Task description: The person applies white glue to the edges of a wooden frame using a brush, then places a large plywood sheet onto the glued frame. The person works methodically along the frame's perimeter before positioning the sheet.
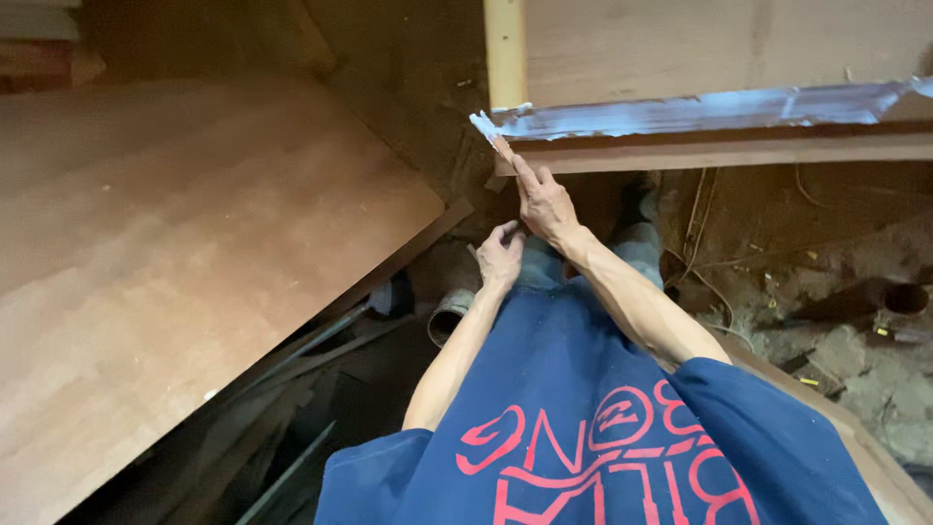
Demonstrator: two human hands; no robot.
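Right hand (544, 201) | forefinger out, touching glue-smeared plywood edge (680, 115) | left hand (500, 256) curled, contents unclear

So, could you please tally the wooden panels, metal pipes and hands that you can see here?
Wooden panels: 2 (large sheet, glue-edged board)
Metal pipes: 1 (short pipe)
Hands: 2 (left hand, right hand)
Total: 5

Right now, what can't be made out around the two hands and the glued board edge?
- Right hand: what its fingertips press at the white-smeared board edge; too small.
- Left hand: closed on something its fingers hide.
- Board's far end: cut off by the frame's right edge.
- Metal can: partly behind the left forearm.
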